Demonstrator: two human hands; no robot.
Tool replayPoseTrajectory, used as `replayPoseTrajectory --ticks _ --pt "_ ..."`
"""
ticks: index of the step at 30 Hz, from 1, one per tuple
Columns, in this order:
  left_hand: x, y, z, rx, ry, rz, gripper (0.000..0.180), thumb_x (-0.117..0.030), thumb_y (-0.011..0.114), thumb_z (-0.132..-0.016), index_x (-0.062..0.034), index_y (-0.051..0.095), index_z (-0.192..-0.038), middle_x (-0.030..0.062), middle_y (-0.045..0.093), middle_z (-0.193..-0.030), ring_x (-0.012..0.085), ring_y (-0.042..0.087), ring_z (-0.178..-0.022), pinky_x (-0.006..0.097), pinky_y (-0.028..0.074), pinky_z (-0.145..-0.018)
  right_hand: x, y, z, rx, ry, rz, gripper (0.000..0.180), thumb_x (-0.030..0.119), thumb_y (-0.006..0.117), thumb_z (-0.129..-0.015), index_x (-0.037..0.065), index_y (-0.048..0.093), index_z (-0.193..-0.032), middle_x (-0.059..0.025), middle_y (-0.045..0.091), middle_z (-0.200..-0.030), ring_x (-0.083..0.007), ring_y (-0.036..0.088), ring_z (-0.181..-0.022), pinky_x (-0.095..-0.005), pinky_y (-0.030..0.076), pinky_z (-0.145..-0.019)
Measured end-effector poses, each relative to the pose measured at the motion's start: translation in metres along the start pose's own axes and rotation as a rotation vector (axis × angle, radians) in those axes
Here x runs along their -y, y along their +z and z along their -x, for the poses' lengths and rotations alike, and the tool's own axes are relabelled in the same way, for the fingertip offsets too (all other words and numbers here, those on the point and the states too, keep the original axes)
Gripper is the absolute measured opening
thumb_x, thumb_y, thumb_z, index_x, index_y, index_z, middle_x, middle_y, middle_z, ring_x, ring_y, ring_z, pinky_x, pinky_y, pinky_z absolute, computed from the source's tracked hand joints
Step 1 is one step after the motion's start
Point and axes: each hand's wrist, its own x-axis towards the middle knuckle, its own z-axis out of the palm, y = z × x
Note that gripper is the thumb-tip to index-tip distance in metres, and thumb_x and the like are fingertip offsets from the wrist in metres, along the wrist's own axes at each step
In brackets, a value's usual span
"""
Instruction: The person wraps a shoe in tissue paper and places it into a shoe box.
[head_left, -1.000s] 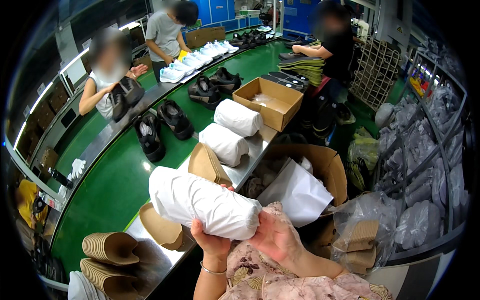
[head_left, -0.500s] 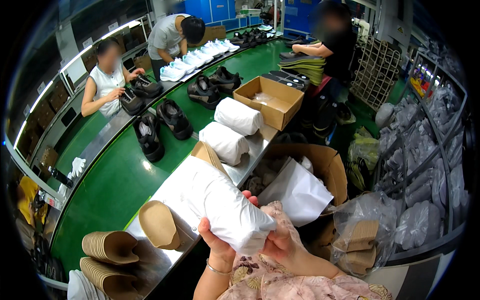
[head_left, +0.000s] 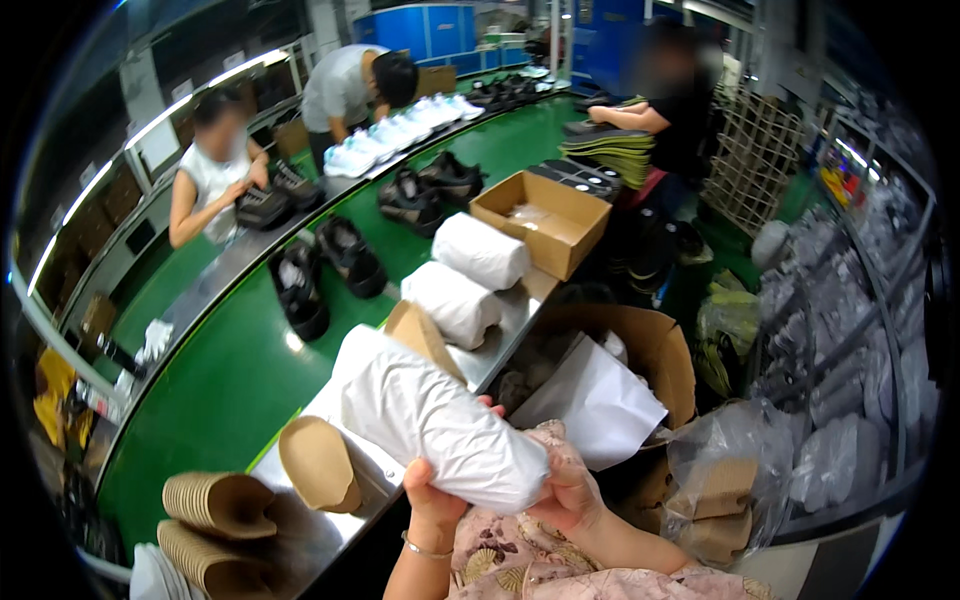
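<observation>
A long bundle wrapped in white paper (head_left: 435, 415) lies slantwise in front of me, its far end over the metal ledge. My left hand (head_left: 435, 495) grips its near left side, thumb on top. Around the end nearest me, my right hand (head_left: 568, 492) is closed on the paper, its fingers partly hidden. What the paper wraps cannot be seen. Just beyond lie two similar white bundles (head_left: 450, 303), (head_left: 482, 250), and a brown card insert (head_left: 422, 338) leans beside the nearer one. Another curved brown card insert (head_left: 318, 462) rests on the ledge to the left.
Stacked card inserts (head_left: 215, 500) stand at lower left. Dark shoes (head_left: 350, 255) sit on the green conveyor (head_left: 215, 400). An open carton (head_left: 560, 235) stands on the ledge; a larger carton (head_left: 675, 350) with white paper (head_left: 595, 400) is at right. Several co-workers handle shoes across and along the line.
The bundle's near end has come down slightly, and its paper now lies smoother and more closed there. Both hands keep hold. The co-worker at left has brought their hands together over a dark shoe.
</observation>
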Motion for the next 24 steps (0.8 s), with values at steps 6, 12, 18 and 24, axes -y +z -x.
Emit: replayPoseTrajectory --ticks 6,12,18,24 --pt "0.012 -0.001 -0.001 -0.062 0.028 -0.072 0.094 -0.062 0.054 -0.065 0.0092 0.037 -0.124 0.0216 0.052 -0.115 0.0323 0.054 -0.104 0.041 0.043 -0.093 -0.003 -0.021 0.009 -0.001 0.095 -0.14 0.057 0.009 0.066 -0.079 0.002 0.04 -0.128 -0.0071 0.053 -0.121 -0.0188 0.049 -0.113 -0.0349 0.036 -0.1" --pt "0.028 0.009 0.004 -0.099 -0.105 0.101 0.096 -0.067 0.05 -0.065 0.0101 0.039 -0.121 0.0212 0.055 -0.108 0.0312 0.056 -0.097 0.04 0.045 -0.088 -0.008 -0.032 0.012 0.242 0.109 -0.23 0.052 0.004 0.066 -0.075 0.001 0.046 -0.123 -0.0087 0.053 -0.121 -0.0208 0.049 -0.115 -0.0349 0.035 -0.101" --pt "0.02 -0.004 -0.008 -0.101 0.075 -0.089 0.089 -0.061 0.05 -0.069 0.0079 0.036 -0.124 0.0202 0.053 -0.113 0.0318 0.054 -0.101 0.042 0.044 -0.089 0.019 -0.016 0.006 -0.062 0.065 -0.01 0.05 0.017 0.064 -0.079 0.0 0.045 -0.121 -0.0095 0.055 -0.114 -0.0203 0.052 -0.108 -0.0359 0.038 -0.097" --pt "0.04 -0.031 -0.001 -0.34 -0.007 -0.101 0.074 -0.05 0.057 -0.073 0.0022 0.041 -0.124 0.0156 0.053 -0.118 0.0279 0.052 -0.109 0.04 0.04 -0.096 0.033 -0.012 0.016 -0.233 -0.52 1.145 0.093 0.041 0.072 -0.072 0.001 0.018 -0.136 -0.0182 0.036 -0.133 -0.0284 0.04 -0.12 -0.0407 0.033 -0.099"
